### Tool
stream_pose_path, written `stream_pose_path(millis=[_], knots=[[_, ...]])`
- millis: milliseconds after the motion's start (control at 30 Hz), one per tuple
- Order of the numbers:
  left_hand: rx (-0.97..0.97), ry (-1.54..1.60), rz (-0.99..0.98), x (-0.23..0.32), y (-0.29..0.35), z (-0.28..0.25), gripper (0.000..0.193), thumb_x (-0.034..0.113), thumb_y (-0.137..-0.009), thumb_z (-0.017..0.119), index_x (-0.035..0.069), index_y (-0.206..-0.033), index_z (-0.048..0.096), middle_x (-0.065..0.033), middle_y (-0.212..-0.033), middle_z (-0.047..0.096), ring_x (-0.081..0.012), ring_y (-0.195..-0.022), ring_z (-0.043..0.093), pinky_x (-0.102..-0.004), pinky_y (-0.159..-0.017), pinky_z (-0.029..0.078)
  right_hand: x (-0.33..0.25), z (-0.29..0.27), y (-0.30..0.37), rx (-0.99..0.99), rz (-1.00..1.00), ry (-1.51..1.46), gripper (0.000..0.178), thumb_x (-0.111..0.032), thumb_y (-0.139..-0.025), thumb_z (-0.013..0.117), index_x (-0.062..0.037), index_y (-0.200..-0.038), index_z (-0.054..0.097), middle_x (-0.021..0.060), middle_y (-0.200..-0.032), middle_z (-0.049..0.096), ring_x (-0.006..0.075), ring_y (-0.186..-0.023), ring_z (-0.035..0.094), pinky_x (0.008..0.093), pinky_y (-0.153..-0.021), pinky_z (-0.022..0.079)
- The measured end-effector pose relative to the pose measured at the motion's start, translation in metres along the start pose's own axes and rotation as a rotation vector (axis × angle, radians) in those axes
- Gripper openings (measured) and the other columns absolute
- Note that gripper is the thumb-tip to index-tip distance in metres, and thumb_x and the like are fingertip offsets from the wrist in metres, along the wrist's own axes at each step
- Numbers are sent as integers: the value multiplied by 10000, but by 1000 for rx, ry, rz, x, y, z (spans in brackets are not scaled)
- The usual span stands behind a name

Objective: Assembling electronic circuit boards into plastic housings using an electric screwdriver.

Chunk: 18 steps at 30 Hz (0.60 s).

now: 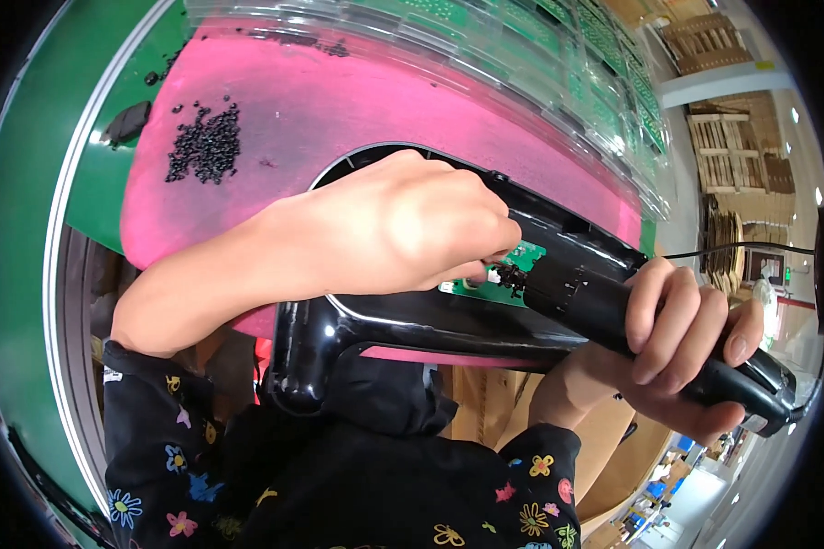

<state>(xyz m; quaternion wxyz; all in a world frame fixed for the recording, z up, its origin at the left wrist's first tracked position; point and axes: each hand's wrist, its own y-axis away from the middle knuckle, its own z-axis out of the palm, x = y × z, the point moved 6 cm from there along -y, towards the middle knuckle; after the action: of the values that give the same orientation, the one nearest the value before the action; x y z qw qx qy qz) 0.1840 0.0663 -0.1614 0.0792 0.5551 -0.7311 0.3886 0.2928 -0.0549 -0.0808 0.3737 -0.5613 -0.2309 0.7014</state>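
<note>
My right hand wraps round a black electric screwdriver, held slanting with its nose toward the middle. A clump of small black screws clings about the nose. My left hand is closed, its fingertips pinched right beside these screws; what they hold, if anything, is hidden. Under both hands lies a glossy black plastic housing, with a rounded left end and a stub pointing toward me. A green circuit board sits inside it, partly covered by my left hand and the screwdriver.
The housing rests on a pink mat over a green bench. A pile of black screws lies at the mat's left, near a dark lump. Clear plastic trays with green boards line the far side. A cable runs at right.
</note>
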Motion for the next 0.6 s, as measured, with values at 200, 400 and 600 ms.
stream_pose_path(millis=[200,400,600], knots=[[9,138,18,2,-8,3,202,125,-816,726,15,-905,582,-88,-816,614,-291,-776,633,-400,-620,503,-10,-7,4,104,31,-34,358,-347,-833,726,-121,-987,495,-61,-608,530,43,-491,494,216,-588,401],[-9,146,-17,1,-10,4,183,90,-791,745,9,-864,598,-91,-786,619,-288,-731,629,-387,-589,504,-12,-14,5,164,70,-131,326,-306,-829,708,-102,-998,520,-44,-620,542,67,-510,514,253,-627,421],[68,103,53,9,-17,-3,243,84,-742,785,-6,-919,644,-91,-807,665,-274,-726,660,-366,-615,534,-8,-12,7,112,93,-77,410,-377,-863,698,-85,-1078,508,-19,-694,559,84,-546,514,249,-609,410]])
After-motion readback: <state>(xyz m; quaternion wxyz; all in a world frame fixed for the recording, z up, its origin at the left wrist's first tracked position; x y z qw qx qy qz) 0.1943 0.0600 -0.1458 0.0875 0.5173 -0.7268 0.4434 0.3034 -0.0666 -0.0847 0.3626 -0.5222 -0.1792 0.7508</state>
